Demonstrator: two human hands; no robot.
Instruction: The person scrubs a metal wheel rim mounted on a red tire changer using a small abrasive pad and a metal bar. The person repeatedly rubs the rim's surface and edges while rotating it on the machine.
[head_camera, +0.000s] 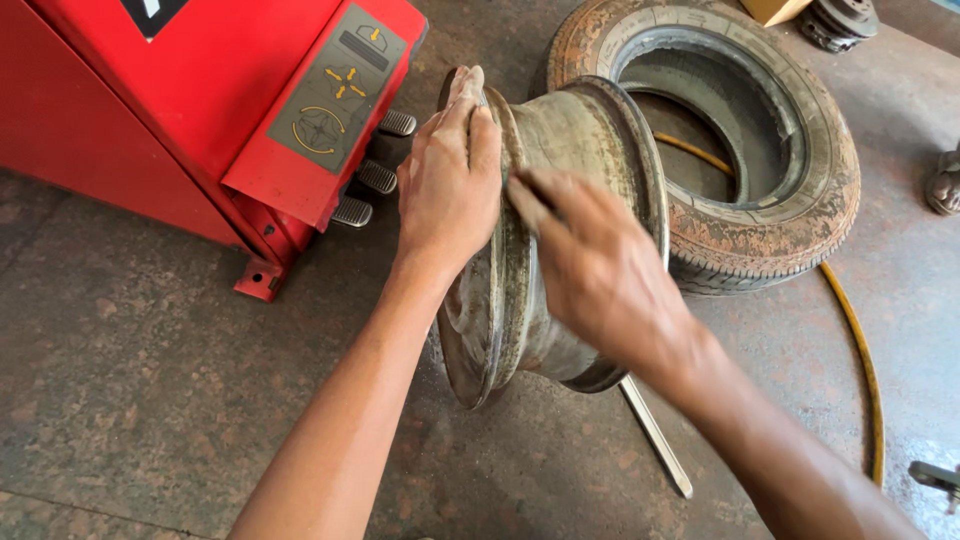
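A bare, dirty steel wheel rim stands on its edge on the concrete floor in front of me. My left hand grips the top of the rim's near flange, holding it upright. My right hand rests on the rim's barrel just right of the left hand, fingers pointing left along the metal; it is blurred and I cannot tell if it holds anything.
A red tyre-changing machine with three foot pedals stands at the left. A worn, dusty tyre lies flat behind the rim. A yellow hose runs along the floor at right, and a metal bar lies under the rim.
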